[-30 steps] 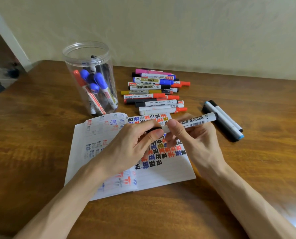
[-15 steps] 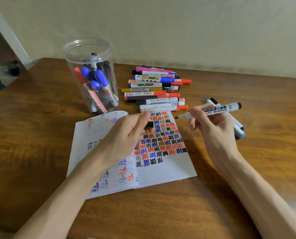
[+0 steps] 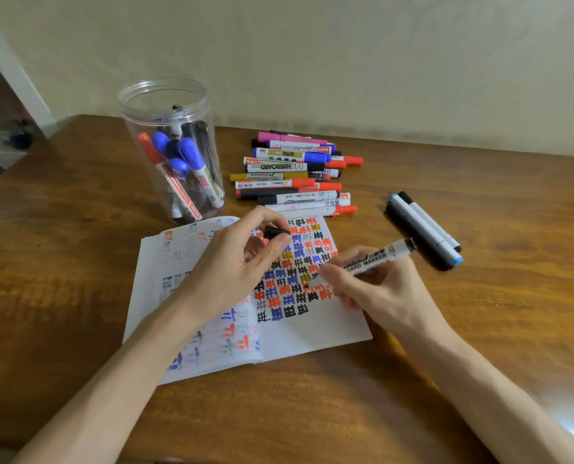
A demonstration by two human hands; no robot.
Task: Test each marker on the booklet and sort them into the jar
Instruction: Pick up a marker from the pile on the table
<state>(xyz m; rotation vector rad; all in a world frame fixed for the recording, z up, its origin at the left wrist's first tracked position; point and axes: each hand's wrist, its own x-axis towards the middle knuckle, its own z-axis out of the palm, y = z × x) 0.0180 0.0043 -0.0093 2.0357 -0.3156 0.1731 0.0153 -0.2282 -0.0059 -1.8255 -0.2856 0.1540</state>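
Note:
An open booklet lies on the wooden table, its right page covered with red, blue, black and yellow test marks. My right hand holds an uncapped white board marker, tip down at the page among the marks. My left hand hovers over the booklet's fold and pinches the marker's black cap between thumb and fingers. A clear plastic jar stands behind the booklet at the left, holding several red, blue and black markers.
A pile of several markers lies side by side behind the booklet. Three thick markers lie to the right of the booklet. A wall runs close behind the table's far edge.
The cap came off the marker as my hands parted. My right hand then swung the marker down, bringing its tip to the page; my left hand keeps the cap above the booklet.

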